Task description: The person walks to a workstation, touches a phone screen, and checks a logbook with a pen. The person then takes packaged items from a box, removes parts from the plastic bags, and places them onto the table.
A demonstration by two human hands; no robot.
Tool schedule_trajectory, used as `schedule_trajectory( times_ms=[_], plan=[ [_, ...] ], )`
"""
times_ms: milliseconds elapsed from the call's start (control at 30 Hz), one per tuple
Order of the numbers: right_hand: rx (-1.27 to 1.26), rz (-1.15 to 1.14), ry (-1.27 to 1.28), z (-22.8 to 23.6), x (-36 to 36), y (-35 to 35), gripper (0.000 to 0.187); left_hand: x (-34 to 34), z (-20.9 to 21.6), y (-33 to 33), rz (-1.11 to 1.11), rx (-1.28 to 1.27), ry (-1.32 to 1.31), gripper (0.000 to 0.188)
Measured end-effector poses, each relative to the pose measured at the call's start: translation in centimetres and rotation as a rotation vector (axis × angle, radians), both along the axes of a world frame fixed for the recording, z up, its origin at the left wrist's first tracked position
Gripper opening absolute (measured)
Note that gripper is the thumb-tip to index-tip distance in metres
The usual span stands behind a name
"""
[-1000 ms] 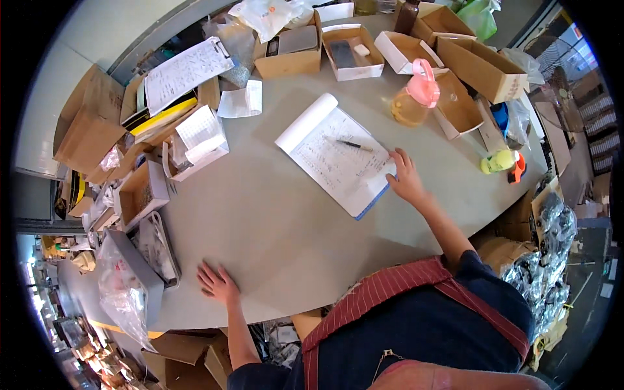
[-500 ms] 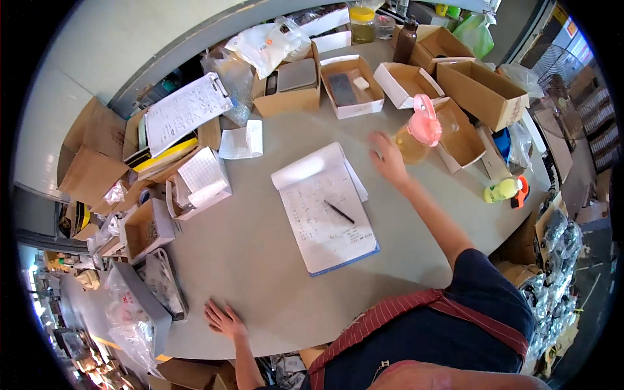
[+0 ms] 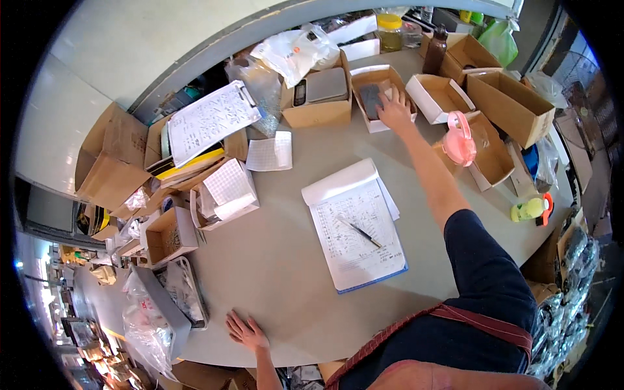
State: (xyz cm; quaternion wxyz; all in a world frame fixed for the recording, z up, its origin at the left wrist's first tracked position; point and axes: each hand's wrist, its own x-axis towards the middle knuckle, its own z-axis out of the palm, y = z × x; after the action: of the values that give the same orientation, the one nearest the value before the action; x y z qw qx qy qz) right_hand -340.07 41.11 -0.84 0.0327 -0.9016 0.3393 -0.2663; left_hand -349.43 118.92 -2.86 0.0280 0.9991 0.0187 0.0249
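Observation:
At the far side of the table, my right hand [image 3: 394,112] reaches over a shallow cardboard box [image 3: 380,126]. Its fingers are spread over the box's right part, by a small pale block [image 3: 388,90] that they partly cover. A dark flat slab [image 3: 370,101] lies in the same box, left of the fingers. My left hand [image 3: 247,333] rests flat on the table near the front edge, fingers apart, holding nothing. Between the arms lies a notepad [image 3: 354,250] with handwritten sheets, its top pages folded back. A black pen [image 3: 359,233] rests across the writing.
A pink-lidded bottle [image 3: 459,140] stands right of my forearm, with a small yellow-green bottle [image 3: 530,209] farther right. Open boxes [image 3: 444,97] and a brown bottle [image 3: 435,51] line the back. A clipboard [image 3: 211,123] lies over boxes at left, near a grey bin [image 3: 162,309].
My right hand has moved from beside the pink-lidded bottle, away and up to the shallow box. My left hand stays flat on the table. The whole view has shifted slightly.

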Motion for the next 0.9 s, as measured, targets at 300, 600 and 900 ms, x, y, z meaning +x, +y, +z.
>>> schedule_trajectory(
  times_ms=[300, 600, 900],
  plan=[
    [0.109, 0.022, 0.306, 0.3, 0.1, -0.5, 0.047, 0.5, -0.3, 0.2, 0.003, 0.029, 0.000, 0.064],
    [0.080, -0.059, 0.070, 0.0, 0.0, 0.0, 0.053, 0.3, -0.7, 0.5, 0.010, 0.061, -0.016, 0.066],
    [0.238, -0.047, 0.110, 0.4, -0.4, -0.5, 0.052, 0.6, -0.5, 0.0, 0.010, 0.032, 0.001, 0.066]
  ],
)
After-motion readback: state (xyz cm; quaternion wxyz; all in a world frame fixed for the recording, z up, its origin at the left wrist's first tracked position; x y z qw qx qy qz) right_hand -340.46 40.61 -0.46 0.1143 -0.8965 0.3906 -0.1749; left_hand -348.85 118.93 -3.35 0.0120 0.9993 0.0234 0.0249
